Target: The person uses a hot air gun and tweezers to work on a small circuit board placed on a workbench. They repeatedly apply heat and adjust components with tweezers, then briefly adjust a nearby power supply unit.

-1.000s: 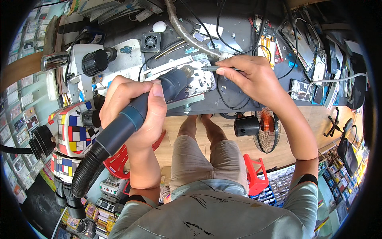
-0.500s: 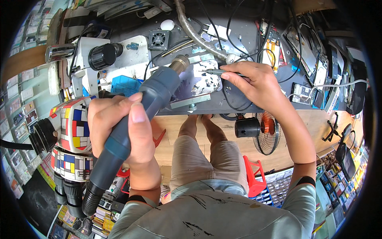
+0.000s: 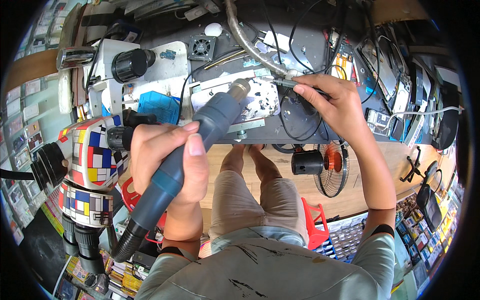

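Note:
My left hand (image 3: 167, 162) is wrapped round a dark blue-grey hot air gun (image 3: 172, 167), its metal nozzle (image 3: 240, 88) aimed up and right over a flat panel (image 3: 260, 100). The panel is silvery, with patchy white and dark flakes, and sits between the pale bars of a holder (image 3: 250, 125). Pinched in my right hand (image 3: 332, 95) is a slim, dark pen-shaped tool (image 3: 287, 82); its tip points left at the panel's upper right edge. Whether the tip touches the panel cannot be made out.
A patterned microscope head (image 3: 95, 155) stands at left beside its black knob (image 3: 130, 65). A blue tray (image 3: 159, 106) and a small square fan (image 3: 201, 47) lie on the dark bench. A silver flexible tube (image 3: 250, 47) and cables cross it. Opened devices (image 3: 395, 75) lie at right; a floor fan (image 3: 332, 165) stands below.
The hot air gun in my left hand has shifted right, its nozzle now further over the panel. My right hand has drawn the pen-shaped tool right, toward the panel's edge.

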A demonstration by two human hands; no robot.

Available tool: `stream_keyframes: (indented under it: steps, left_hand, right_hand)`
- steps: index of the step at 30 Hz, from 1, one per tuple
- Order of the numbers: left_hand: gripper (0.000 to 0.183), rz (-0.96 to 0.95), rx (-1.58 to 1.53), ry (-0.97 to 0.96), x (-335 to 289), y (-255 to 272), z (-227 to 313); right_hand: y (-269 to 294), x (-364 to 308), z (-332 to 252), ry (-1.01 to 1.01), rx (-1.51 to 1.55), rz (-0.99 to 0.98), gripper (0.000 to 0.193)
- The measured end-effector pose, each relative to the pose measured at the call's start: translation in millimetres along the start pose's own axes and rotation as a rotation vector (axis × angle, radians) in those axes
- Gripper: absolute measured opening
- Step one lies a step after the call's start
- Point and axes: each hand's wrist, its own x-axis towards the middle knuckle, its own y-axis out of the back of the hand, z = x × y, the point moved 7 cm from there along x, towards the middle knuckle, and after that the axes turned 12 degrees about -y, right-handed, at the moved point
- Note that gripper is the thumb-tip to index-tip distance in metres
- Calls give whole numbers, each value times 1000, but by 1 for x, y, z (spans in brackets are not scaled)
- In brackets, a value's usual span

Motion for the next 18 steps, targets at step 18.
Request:
stream_keyframes:
  steps: [18]
  left_hand:
    - [18,-124,3,8,0,-23,-11]
  right_hand:
    - [-19,-26,-6,-71,53,146,22]
